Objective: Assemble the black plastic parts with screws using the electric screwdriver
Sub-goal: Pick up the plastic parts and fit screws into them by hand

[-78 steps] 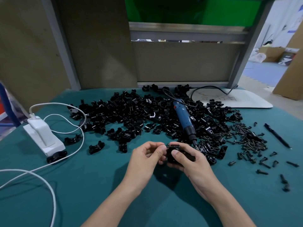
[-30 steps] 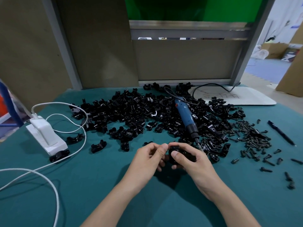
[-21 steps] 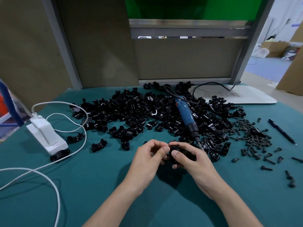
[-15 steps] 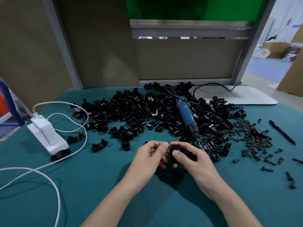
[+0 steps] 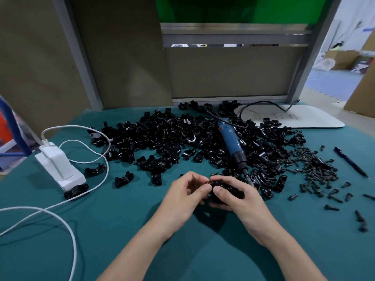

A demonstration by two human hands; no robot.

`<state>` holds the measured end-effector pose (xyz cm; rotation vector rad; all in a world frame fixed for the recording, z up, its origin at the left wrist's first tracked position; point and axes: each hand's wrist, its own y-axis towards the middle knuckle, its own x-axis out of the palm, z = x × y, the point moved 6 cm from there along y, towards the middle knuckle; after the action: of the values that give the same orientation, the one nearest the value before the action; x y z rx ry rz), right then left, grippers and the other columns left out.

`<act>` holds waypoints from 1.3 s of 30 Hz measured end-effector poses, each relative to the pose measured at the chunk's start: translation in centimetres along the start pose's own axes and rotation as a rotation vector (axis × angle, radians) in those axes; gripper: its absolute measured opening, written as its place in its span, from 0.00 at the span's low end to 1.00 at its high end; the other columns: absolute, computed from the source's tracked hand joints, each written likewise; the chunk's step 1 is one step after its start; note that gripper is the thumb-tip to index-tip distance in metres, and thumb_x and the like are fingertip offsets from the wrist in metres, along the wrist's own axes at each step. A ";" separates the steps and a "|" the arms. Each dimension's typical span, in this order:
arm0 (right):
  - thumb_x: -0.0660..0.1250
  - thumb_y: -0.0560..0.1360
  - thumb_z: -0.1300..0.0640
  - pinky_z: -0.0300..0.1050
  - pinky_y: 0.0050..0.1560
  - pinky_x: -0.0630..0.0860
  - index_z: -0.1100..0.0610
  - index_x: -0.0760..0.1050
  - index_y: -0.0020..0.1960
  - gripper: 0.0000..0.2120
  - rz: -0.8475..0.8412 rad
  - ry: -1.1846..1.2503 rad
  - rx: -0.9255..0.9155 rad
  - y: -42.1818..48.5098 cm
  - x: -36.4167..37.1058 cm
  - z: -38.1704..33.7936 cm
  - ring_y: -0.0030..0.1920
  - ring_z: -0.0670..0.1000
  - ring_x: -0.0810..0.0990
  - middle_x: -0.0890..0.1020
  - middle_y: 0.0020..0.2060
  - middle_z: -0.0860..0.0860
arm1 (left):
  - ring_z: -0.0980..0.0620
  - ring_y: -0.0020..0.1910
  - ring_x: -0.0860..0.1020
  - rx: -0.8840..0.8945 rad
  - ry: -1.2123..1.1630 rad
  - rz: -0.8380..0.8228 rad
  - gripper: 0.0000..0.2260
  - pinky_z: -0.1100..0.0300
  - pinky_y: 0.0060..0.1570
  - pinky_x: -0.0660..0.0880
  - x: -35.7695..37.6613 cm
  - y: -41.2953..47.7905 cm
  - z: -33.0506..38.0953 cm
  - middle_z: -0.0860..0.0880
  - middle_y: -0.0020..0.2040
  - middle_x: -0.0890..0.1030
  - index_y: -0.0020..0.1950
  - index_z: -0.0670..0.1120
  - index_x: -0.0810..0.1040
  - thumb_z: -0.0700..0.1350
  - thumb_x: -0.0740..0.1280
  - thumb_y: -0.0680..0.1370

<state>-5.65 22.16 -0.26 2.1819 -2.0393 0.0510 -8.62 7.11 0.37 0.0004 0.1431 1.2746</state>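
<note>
Judging by its look, the black part (image 5: 234, 192) is taken to be light, stiff and smooth, so a firm grip on its broad flanks is advised, with the screw hole left free. It is held just in front of the tip of the screwdriver (image 5: 231, 140). The right hand (image 5: 243, 199) is curled round it, thumb across its near face. The left hand (image 5: 182, 196) pinches its left end, and whether a screw sits between those fingertips cannot be told. A heap of parts (image 5: 162, 138) is spread beneath and around the untouched screwdriver, and loose screws (image 5: 316, 169) are scattered to its right.
</note>
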 end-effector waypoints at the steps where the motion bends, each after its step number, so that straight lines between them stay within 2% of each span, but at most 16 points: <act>1: 0.73 0.74 0.52 0.47 0.52 0.84 0.49 0.86 0.56 0.11 0.007 0.007 -0.003 0.0 0.0 0.0 0.55 0.55 0.86 0.87 0.54 0.53 | 0.56 0.41 0.80 -0.004 -0.020 -0.011 0.03 0.63 0.44 0.77 0.1 0.0 0.0 0.54 0.43 0.83 0.53 0.45 0.80 0.41 0.70 0.80; 4: 0.73 0.73 0.51 0.46 0.52 0.84 0.49 0.86 0.56 0.12 0.034 0.016 -0.011 0.1 -0.2 -0.1 0.52 0.55 0.87 0.87 0.52 0.55 | 0.55 0.41 0.81 -0.056 -0.109 -0.044 0.08 0.61 0.44 0.79 0.4 0.0 -0.2 0.51 0.43 0.83 0.57 0.44 0.79 0.46 0.69 0.80; 6: 0.73 0.73 0.51 0.46 0.52 0.84 0.49 0.86 0.56 0.12 0.033 0.015 -0.006 0.1 -0.2 0.0 0.54 0.56 0.87 0.87 0.52 0.55 | 0.54 0.38 0.81 -0.100 -0.139 -0.039 0.16 0.60 0.41 0.78 0.3 0.0 -0.4 0.52 0.39 0.83 0.56 0.44 0.79 0.54 0.68 0.77; 8: 0.74 0.73 0.51 0.46 0.52 0.84 0.48 0.86 0.56 0.12 0.016 0.012 -0.002 0.1 0.0 0.1 0.54 0.54 0.86 0.87 0.53 0.53 | 0.54 0.36 0.80 -0.119 -0.082 -0.024 0.18 0.61 0.38 0.77 0.1 0.0 -0.5 0.53 0.37 0.83 0.53 0.44 0.80 0.58 0.67 0.75; 12: 0.74 0.73 0.51 0.45 0.51 0.84 0.48 0.86 0.55 0.12 0.017 0.019 0.012 0.0 0.1 0.2 0.52 0.52 0.87 0.87 0.52 0.51 | 0.55 0.34 0.80 -0.121 -0.032 -0.012 0.15 0.63 0.35 0.76 0.0 0.1 -0.9 0.53 0.36 0.82 0.49 0.41 0.82 0.53 0.66 0.80; 19: 0.76 0.70 0.52 0.45 0.51 0.84 0.50 0.86 0.55 0.13 0.005 0.056 0.030 0.2 0.1 0.2 0.55 0.56 0.87 0.87 0.53 0.54 | 0.58 0.38 0.80 -0.010 0.025 0.044 0.02 0.65 0.40 0.77 -0.3 0.1 -0.4 0.53 0.38 0.84 0.50 0.45 0.82 0.43 0.71 0.79; 21: 0.76 0.71 0.53 0.46 0.51 0.84 0.50 0.86 0.55 0.13 0.008 0.045 0.022 0.2 0.1 0.2 0.55 0.56 0.87 0.87 0.53 0.54 | 0.57 0.38 0.81 -0.017 -0.011 0.030 0.03 0.64 0.41 0.78 -0.2 0.2 -0.3 0.53 0.39 0.84 0.52 0.45 0.81 0.42 0.71 0.79; 24: 0.75 0.72 0.54 0.46 0.52 0.84 0.50 0.86 0.56 0.13 0.005 0.037 0.015 0.1 -0.1 0.2 0.55 0.55 0.86 0.87 0.53 0.54 | 0.53 0.37 0.80 -0.105 -0.105 0.000 0.11 0.58 0.40 0.78 -0.1 0.0 -0.4 0.51 0.39 0.82 0.53 0.42 0.80 0.49 0.69 0.80; 27: 0.77 0.73 0.51 0.47 0.55 0.83 0.48 0.85 0.57 0.12 -0.005 0.014 0.014 0.0 -0.1 0.2 0.56 0.54 0.86 0.87 0.53 0.52 | 0.53 0.34 0.78 -0.161 -0.076 -0.044 0.16 0.61 0.35 0.76 0.2 -0.1 -0.7 0.52 0.36 0.81 0.49 0.40 0.80 0.54 0.65 0.81; 32: 0.76 0.75 0.49 0.47 0.60 0.82 0.44 0.84 0.58 0.12 -0.021 -0.104 -0.013 0.1 -0.1 0.1 0.57 0.52 0.86 0.87 0.54 0.49 | 0.57 0.34 0.78 -0.103 -0.035 -0.060 0.10 0.64 0.34 0.75 0.2 -0.2 -0.2 0.53 0.36 0.81 0.48 0.42 0.80 0.47 0.65 0.82; 36: 0.75 0.74 0.50 0.45 0.57 0.82 0.46 0.84 0.58 0.12 -0.022 -0.053 -0.004 0.1 -0.1 0.2 0.57 0.53 0.86 0.87 0.55 0.51 | 0.58 0.38 0.79 0.007 0.065 -0.003 0.02 0.63 0.39 0.77 -0.1 -0.2 0.4 0.53 0.39 0.82 0.50 0.44 0.80 0.42 0.69 0.81; 39: 0.76 0.73 0.50 0.46 0.56 0.83 0.47 0.85 0.58 0.13 -0.017 -0.014 -0.002 0.1 -0.1 0.2 0.56 0.55 0.86 0.87 0.55 0.53 | 0.58 0.40 0.80 0.021 0.049 -0.005 0.02 0.63 0.40 0.78 -0.2 -0.2 0.5 0.53 0.40 0.83 0.52 0.45 0.80 0.42 0.70 0.80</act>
<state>-5.80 22.20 -0.49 2.2040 -2.0274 0.0317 -8.44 6.87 0.93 -0.0135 0.1984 1.2688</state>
